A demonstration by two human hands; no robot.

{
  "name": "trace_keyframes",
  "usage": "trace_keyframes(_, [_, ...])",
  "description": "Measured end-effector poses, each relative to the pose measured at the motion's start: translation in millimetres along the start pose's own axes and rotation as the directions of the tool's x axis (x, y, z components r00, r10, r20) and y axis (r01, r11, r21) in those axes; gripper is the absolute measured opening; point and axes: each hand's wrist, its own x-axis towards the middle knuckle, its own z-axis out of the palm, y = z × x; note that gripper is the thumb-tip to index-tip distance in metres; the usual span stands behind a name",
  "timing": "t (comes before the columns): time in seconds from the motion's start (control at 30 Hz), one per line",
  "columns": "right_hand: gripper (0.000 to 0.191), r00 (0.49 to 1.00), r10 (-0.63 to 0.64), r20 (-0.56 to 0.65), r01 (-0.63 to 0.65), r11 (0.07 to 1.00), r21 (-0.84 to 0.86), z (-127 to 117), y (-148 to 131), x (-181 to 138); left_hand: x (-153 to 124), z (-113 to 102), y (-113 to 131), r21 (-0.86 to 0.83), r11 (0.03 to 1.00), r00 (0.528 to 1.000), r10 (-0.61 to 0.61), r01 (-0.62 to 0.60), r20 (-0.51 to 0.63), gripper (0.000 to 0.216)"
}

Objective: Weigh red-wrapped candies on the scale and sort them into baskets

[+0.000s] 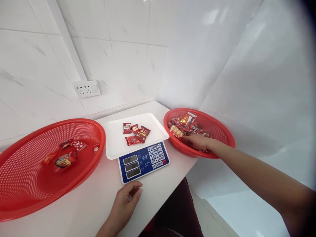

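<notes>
My left hand [126,202] rests on the table in front of the scale, fingers loosely bent, thumb apart from the palm, nothing held. My right hand [197,141] reaches into the right red basket [222,133], among wrapped sweets [194,127]. Its fingertips are partly hidden there, beside a yellow-and-red packet [176,131]; whether they grip anything does not show. Between the hands stands a blue digital scale [145,161] with a white tray [112,144] on top. Several red wrapped sweets [137,134] lie on this tray.
At the left stands a larger red basket [22,174] holding several packets [65,160]. Both baskets and the scale share a white table [91,204] against a tiled wall [133,72]. A power socket [87,89] is on that wall. Another wall rises behind the right basket.
</notes>
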Motion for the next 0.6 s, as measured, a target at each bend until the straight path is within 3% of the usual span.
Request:
trace_keyframes(0.1, [0.058,0.998,0.027,0.063,-0.031,0.997,0.066,-18,0,-9,0,0,-1,-0.006,1.000,1.000,-0.015,0.015,0.010,0.025])
trace_keyframes(0.23, [0.046,0.993,0.083,0.081,-0.104,0.943,0.316,-38,4,-22,-1,0,-2,0.001,1.000,1.000,-0.005,0.005,0.017,0.025])
trace_keyframes(0.4, [0.039,0.994,0.052,0.095,-0.105,0.683,0.723,-47,11,-29,0,-1,-1,0.028,1.000,1.000,0.008,-0.009,0.008,0.026])
trace_keyframes(0.5, [0.041,0.994,0.061,0.094,-0.112,0.615,0.780,-46,13,-28,1,-1,0,0.027,1.000,1.000,0.015,-0.015,0.007,0.025])
trace_keyframes(0.6, [0.033,0.993,0.096,0.061,-0.110,0.658,0.745,-44,12,-27,1,-1,1,0.027,0.999,1.000,0.020,-0.019,-0.005,0.024])
